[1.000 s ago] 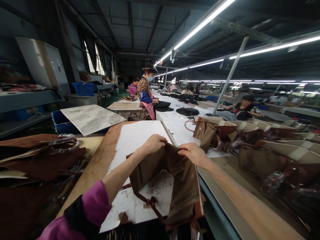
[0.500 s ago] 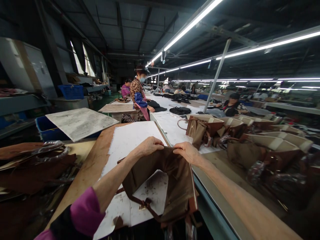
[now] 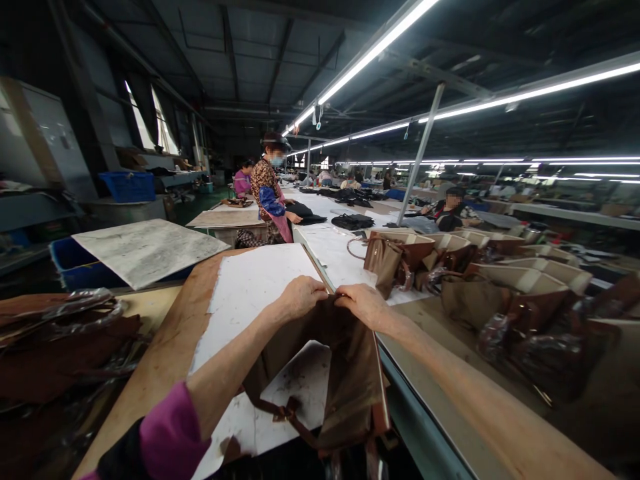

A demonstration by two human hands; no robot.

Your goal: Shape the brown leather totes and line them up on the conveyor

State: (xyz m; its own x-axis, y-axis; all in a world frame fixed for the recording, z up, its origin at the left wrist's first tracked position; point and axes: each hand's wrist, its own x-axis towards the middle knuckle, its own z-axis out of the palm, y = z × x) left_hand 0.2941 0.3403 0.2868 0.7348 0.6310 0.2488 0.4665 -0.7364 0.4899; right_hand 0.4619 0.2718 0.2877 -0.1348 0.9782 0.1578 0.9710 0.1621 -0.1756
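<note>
A brown handbag (image 3: 350,380) with reddish-brown trim hangs over the near end of the white-covered table. My left hand (image 3: 301,295) pinches its top edge. Close beside it, my right hand (image 3: 361,303) grips the same edge, thumb and fingers closed on the material. The bag's upper side is folded in between the two hands. A dark strap with a buckle (image 3: 285,412) loops below, and white paper (image 3: 305,373) shows through the gap. Plastic-wrapped parts dangle at the bottom, partly cut off by the frame.
Rows of similar handbags (image 3: 500,293) stand on the right-hand table. Brown pieces with clear plastic (image 3: 60,360) are piled at left. A pale board (image 3: 150,250) lies over a blue bin (image 3: 75,267). A co-worker (image 3: 270,190) stands ahead beside dark stacked pieces (image 3: 305,213).
Both hands have drawn slightly closer together along the bag's top edge, and the edge between them is more bunched. The whole view has shifted a little.
</note>
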